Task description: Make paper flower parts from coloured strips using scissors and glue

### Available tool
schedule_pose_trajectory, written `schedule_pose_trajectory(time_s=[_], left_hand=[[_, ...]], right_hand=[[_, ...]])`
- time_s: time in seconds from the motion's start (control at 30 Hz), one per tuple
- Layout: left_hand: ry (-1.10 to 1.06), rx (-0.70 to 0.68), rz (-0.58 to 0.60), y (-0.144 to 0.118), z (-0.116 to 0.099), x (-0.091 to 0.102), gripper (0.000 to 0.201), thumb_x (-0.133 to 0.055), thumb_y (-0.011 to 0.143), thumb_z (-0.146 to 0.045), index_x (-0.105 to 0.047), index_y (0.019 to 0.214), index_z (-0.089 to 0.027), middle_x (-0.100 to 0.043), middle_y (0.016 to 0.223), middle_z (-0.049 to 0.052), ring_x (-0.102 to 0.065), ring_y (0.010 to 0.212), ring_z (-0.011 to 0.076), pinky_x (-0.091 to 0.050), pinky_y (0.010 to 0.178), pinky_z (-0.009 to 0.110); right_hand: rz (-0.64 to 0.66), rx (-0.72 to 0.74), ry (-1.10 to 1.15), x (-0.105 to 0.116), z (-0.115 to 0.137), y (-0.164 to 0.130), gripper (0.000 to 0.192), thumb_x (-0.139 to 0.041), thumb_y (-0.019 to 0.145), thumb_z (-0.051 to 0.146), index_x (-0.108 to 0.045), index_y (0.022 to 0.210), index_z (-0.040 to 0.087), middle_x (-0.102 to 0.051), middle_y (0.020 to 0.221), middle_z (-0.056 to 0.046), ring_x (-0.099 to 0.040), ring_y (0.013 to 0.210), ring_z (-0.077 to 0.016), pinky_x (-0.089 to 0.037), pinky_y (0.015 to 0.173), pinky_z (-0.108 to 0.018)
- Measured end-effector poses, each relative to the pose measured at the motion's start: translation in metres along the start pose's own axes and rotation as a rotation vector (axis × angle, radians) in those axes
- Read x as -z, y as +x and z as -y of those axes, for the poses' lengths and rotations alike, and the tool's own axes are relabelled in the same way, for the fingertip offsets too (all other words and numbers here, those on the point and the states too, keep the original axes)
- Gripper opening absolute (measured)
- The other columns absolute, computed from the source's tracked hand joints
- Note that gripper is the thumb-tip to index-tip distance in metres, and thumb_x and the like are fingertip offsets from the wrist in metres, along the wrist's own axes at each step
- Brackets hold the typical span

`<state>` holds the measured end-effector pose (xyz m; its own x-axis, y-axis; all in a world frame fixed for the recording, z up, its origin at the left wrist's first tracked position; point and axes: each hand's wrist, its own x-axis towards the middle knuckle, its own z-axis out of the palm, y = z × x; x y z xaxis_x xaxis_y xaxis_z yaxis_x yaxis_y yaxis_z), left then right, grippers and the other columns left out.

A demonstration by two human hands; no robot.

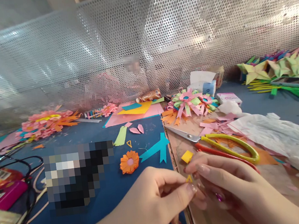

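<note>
Several paper flowers (pixel 44 124) lie in a pink and orange heap at the far left of the blue desk (pixel 112 189), with black cables (pixel 23 171) coiled nearer the edge. Further right, a green strip (pixel 120 136) and two pink petals (pixel 137 129) lie loose, and a small orange flower (pixel 129 161) sits just beside a teal arrow-shaped cutout (pixel 157 148). The left hand (pixel 159 194) comes in from below, its grip clenched on a tiny yellow paper scrap (pixel 189 178) pinched between thumb and forefinger. The right hand (pixel 229 185) meets it there, fingertips touching the same scrap, so both hands pinch it together above the edge of a brown cardboard sheet (pixel 206 217). A yellow square (pixel 187 156) lies on the cardboard just beyond the fingers. Scissors (pixel 219 145) with yellow and red handles lie near it, blades pointing left. Behind them sits a looped flower (pixel 188 101), and crumpled white paper (pixel 272 133) spreads to the right, with green paper stars (pixel 275 67) at the far right.
</note>
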<state>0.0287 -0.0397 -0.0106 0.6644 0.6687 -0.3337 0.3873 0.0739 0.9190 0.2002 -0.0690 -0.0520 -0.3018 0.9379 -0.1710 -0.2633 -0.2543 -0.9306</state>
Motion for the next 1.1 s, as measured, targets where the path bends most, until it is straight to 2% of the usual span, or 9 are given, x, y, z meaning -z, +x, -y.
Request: schedule_pose_trajectory(time_s=[0.1,0.23,0.43,0.67,1.0,1.1], left_hand=[[0.0,0.072,0.018,0.0,-0.004,0.0,0.029,-0.047,0.087,-0.029,-0.071,0.085,-0.013,-0.068,0.083,0.004,-0.044,0.05,0.004,-0.039,0.051,0.014],[-0.048,0.086,0.035,-0.001,-0.008,0.0,0.027,-0.047,0.086,-0.027,-0.07,0.082,-0.012,-0.07,0.08,0.005,-0.043,0.048,0.0041,-0.039,0.049,0.013],[-0.077,0.076,0.109,0.0,-0.002,0.001,0.024,-0.049,0.084,-0.024,-0.07,0.085,-0.013,-0.07,0.081,0.004,-0.043,0.047,0.0041,-0.039,0.049,0.015],[-0.089,0.072,0.116,0.0,-0.004,0.001,0.027,-0.046,0.086,-0.025,-0.069,0.087,-0.012,-0.069,0.081,0.006,-0.042,0.048,0.004,-0.039,0.05,0.015],[-0.08,0.044,0.09,0.002,0.006,-0.001,0.026,-0.048,0.085,-0.028,-0.07,0.086,-0.014,-0.071,0.082,0.005,-0.045,0.048,0.004,-0.039,0.047,0.012],[-0.066,0.045,0.075,0.002,0.007,0.0,0.027,-0.047,0.086,-0.028,-0.069,0.083,-0.013,-0.071,0.083,0.005,-0.044,0.048,0.0036,-0.04,0.048,0.013]], right_hand=[[-0.031,-0.002,-0.033,0.0,0.003,0.0,0.034,-0.063,0.077,0.049,-0.06,0.075,0.015,-0.044,0.05,0.005,-0.031,0.046,-0.0037,-0.016,0.044,-0.019],[-0.043,-0.063,-0.077,-0.002,0.008,-0.001,0.031,-0.068,0.075,0.045,-0.059,0.072,0.015,-0.048,0.055,0.005,-0.029,0.045,-0.0026,-0.012,0.042,-0.019],[0.049,-0.066,-0.066,0.003,0.0,0.002,0.035,-0.068,0.073,0.048,-0.058,0.078,0.014,-0.05,0.057,0.004,-0.035,0.044,-0.0013,-0.017,0.04,-0.015],[0.145,-0.095,0.02,0.007,-0.008,0.007,0.034,-0.067,0.076,0.045,-0.054,0.082,0.015,-0.052,0.059,0.003,-0.042,0.047,-0.0027,-0.02,0.04,-0.013],[0.105,-0.113,-0.062,0.007,-0.006,0.007,0.039,-0.07,0.071,0.048,-0.052,0.074,0.014,-0.048,0.061,0.004,-0.038,0.047,-0.0023,-0.021,0.039,-0.013],[0.08,-0.146,0.004,0.005,-0.002,0.006,0.037,-0.069,0.072,0.048,-0.055,0.076,0.014,-0.044,0.055,0.006,-0.035,0.046,-0.0021,-0.021,0.039,-0.012]])
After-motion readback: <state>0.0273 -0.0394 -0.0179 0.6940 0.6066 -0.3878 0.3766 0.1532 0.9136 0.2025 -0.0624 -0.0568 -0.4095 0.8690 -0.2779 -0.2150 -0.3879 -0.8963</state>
